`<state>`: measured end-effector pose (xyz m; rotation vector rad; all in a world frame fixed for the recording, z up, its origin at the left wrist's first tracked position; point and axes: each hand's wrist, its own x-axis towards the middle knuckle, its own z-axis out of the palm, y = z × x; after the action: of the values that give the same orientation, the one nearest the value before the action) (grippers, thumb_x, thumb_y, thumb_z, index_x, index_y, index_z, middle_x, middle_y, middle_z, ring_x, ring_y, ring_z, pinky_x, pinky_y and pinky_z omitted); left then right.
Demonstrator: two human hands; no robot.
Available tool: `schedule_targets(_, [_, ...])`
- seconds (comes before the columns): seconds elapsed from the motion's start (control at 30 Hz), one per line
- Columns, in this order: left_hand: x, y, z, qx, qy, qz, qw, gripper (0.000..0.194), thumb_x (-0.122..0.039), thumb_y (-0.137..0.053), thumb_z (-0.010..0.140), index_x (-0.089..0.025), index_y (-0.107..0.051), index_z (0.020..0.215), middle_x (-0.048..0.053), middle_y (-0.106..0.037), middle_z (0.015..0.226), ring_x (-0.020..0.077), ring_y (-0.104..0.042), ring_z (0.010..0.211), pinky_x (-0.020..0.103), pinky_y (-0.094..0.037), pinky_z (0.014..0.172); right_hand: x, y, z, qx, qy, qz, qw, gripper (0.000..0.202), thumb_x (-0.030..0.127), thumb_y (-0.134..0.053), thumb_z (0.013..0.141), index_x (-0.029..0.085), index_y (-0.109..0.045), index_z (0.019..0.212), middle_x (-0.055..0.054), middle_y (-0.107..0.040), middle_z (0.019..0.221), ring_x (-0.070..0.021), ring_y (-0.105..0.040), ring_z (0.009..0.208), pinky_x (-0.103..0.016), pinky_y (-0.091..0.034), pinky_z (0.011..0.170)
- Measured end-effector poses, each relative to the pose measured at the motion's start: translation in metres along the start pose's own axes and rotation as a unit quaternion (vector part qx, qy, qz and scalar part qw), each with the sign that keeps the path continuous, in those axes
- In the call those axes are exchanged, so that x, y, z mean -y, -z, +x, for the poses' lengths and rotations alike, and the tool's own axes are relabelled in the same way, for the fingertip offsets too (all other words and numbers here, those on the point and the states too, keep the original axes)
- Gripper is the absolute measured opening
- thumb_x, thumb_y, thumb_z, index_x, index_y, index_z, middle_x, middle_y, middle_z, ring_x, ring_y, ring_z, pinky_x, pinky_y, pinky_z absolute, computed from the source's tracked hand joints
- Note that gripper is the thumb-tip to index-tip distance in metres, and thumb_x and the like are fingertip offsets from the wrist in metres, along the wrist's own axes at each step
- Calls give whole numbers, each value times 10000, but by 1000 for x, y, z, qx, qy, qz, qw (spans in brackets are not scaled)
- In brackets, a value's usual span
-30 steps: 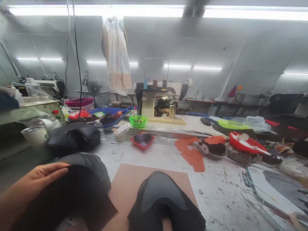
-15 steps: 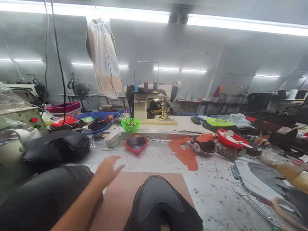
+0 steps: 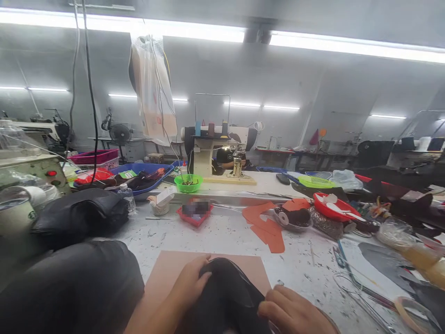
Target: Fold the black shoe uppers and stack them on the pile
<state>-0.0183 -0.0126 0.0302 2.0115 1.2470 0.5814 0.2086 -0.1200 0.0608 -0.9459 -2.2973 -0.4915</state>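
A black curved fabric or leather piece (image 3: 225,287) lies over a pinkish-brown sheet (image 3: 167,266) at the front of the white table. My left hand (image 3: 191,280) grips the piece at its upper left edge, thumb and fingers pressed together on it. At its right edge my right hand (image 3: 290,308) has curled fingers closed on the black material. The piece's lower part runs out of the bottom of the view.
Large black padded pieces (image 3: 69,287) stand at the left. Further back are a red tray (image 3: 195,221), a green bowl (image 3: 188,184), orange cut pieces (image 3: 267,229) and a sewing machine (image 3: 203,157). A tape roll (image 3: 417,315) lies at the right.
My left hand has come down and right from above the sheet and taken hold of the black piece. My right hand has come into view, gripping its right side.
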Motion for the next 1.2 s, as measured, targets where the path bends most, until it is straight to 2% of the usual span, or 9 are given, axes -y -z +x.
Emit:
schedule_targets(0.17, [-62,-2,-31,48,-161,-60,984,300,-221,-353,855,-256,-628,970,28,-673,921,190,-597,849,273,-408,805,1,-23,46,-87,-23,54,994,169,57,-317,804,183,-423,765,9,-481,605,-134,-429,537,-238,-324,499])
schedule_targets(0.3, [-70,-5,-37,19,-252,26,967,261,-196,-370,857,-219,-624,912,65,-661,905,201,-581,817,287,-375,772,3,-35,51,-118,-48,43,991,168,56,-334,799,178,-426,730,17,-460,578,-131,-409,518,-244,-305,507])
schedule_targets(0.43, [-62,-10,-37,-29,-210,103,972,231,-231,-427,836,-201,-643,760,84,-642,723,237,-552,767,316,-353,691,7,-28,51,-141,-63,11,988,213,111,-338,866,165,-447,690,-20,-469,641,-133,-408,556,-247,-303,521])
schedule_targets(0.53, [-64,-9,-39,-10,-174,112,978,236,-225,-430,815,-190,-651,740,85,-619,658,230,-527,679,324,-340,646,13,-22,52,-150,-44,-10,988,284,116,-343,885,150,-459,629,-32,-478,638,-139,-411,582,-264,-305,548])
schedule_targets(0.7, [-69,1,-40,31,-57,-89,994,243,-252,-416,803,-210,-650,854,49,-652,840,220,-542,837,310,-367,776,24,-30,48,-187,-8,-27,982,281,43,-375,858,114,-488,611,-38,-518,650,-129,-439,606,-277,-311,572])
schedule_targets(0.8, [-66,6,-39,89,30,-285,954,170,-289,-547,701,-178,-641,787,17,-636,775,194,-551,808,285,-390,763,26,-37,41,-219,0,-22,976,264,45,-383,862,109,-522,647,-36,-549,697,-128,-470,654,-290,-337,630])
schedule_targets(0.93, [-55,10,-38,157,81,-427,887,365,-398,-699,565,-156,-639,832,7,-618,729,175,-557,730,288,-391,742,22,-38,35,-263,16,-11,965,193,52,-450,837,113,-569,698,-24,-558,700,-131,-472,681,-305,-350,683])
schedule_targets(1.13, [-31,7,-23,110,-4,-192,975,388,-474,-420,795,-165,-651,833,34,-657,858,220,-550,869,331,-391,826,15,-22,35,-245,2,19,969,193,61,-428,852,101,-586,748,-53,-552,774,-156,-483,749,-326,-340,720])
schedule_targets(1.2, [-26,6,-15,110,-23,-83,990,355,-415,-375,826,-195,-653,836,21,-670,901,232,-546,944,407,-290,962,16,-16,36,-241,2,22,970,179,43,-436,836,102,-577,742,-55,-549,790,-156,-485,759,-325,-343,727])
